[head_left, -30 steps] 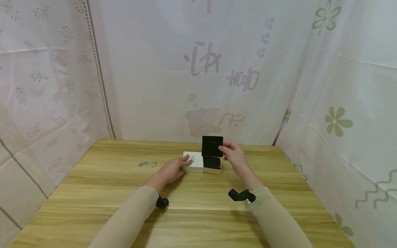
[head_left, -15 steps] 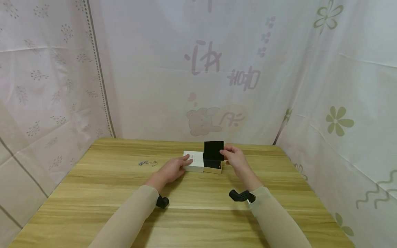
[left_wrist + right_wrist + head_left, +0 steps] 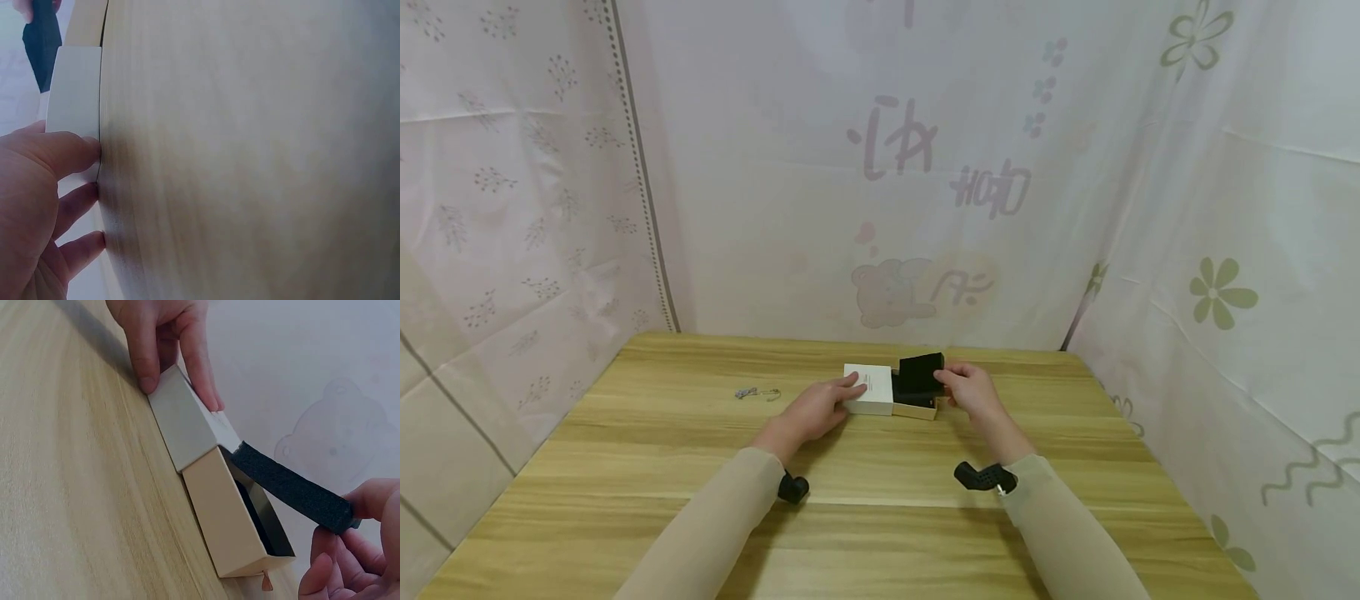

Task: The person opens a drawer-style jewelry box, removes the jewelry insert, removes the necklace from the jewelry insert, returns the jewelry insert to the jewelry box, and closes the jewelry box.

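Observation:
A white slide-out box [image 3: 871,407] sits on the table with its tan drawer [image 3: 222,519] pulled out to the right. My left hand [image 3: 811,412] grips the white sleeve, thumb on the near side and fingers over the top. Between thumb and fingers, my right hand [image 3: 973,392] pinches a black foam pad [image 3: 290,487] by its right edge. The pad is tilted above the drawer, its far end close to the sleeve's mouth in the right wrist view. Dark material shows inside the drawer, and a small tab [image 3: 267,581] hangs at its end.
A thin silver chain [image 3: 757,393] lies on the wooden table [image 3: 850,533], left of the box. Patterned curtains [image 3: 760,208] hang behind the table and along both sides. Each wrist carries a black camera mount [image 3: 985,477].
My right hand has lowered the foam pad toward the drawer and tipped it from nearly upright to a flatter slant. My left hand has stayed on the sleeve.

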Available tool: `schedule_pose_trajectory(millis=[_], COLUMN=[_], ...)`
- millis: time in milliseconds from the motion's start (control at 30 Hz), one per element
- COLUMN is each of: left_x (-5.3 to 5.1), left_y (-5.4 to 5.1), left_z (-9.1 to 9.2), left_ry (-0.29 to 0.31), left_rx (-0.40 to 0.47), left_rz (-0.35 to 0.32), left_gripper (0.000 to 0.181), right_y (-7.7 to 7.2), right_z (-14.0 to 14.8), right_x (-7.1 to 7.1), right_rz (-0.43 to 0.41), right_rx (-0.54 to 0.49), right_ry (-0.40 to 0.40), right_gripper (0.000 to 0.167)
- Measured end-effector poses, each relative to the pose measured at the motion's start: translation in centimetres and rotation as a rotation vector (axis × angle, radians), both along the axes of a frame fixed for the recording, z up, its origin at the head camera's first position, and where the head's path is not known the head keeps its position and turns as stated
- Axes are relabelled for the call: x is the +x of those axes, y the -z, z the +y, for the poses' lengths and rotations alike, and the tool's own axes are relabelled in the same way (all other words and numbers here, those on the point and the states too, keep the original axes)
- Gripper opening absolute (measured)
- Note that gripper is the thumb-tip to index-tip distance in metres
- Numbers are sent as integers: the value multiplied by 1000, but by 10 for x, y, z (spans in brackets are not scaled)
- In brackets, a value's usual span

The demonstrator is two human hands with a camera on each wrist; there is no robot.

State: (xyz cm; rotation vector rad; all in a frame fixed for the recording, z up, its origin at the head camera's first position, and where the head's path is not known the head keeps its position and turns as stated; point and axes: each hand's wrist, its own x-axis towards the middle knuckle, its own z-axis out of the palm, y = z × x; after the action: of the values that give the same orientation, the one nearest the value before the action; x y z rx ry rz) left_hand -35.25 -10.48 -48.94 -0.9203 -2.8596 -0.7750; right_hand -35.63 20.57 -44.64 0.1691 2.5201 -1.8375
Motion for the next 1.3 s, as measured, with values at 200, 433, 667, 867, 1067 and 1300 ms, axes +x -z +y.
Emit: schedule_pose_trajectory(millis=[200,433,667,867,1067,1300], left_x=[1,2,1,2,2,2], left_y=[-2,-3,-4,-3,-3,-4], left_z=[1,1,0,0,1,1], left_ry=[-3,-1,-1,-7,1,1], left_rx=[-1,0,-9,-2,-5,-5], left_rz=[-2,5,12,7,4,-8], left_gripper=[60,60,60,60,59,60], right_y=[2,3,4,5,6,11], right_z=[1,-1,-4,-7,-8,-7], right_x=[2,4,3,2,2,2], right_rz=[-29,-45,-61,-61,-32,3], right_rx=[2,-19,-19,-7,69,160], right_ry=[-2,-10,-10,6,23,45], right_gripper=[47,45,48,46,43,44])
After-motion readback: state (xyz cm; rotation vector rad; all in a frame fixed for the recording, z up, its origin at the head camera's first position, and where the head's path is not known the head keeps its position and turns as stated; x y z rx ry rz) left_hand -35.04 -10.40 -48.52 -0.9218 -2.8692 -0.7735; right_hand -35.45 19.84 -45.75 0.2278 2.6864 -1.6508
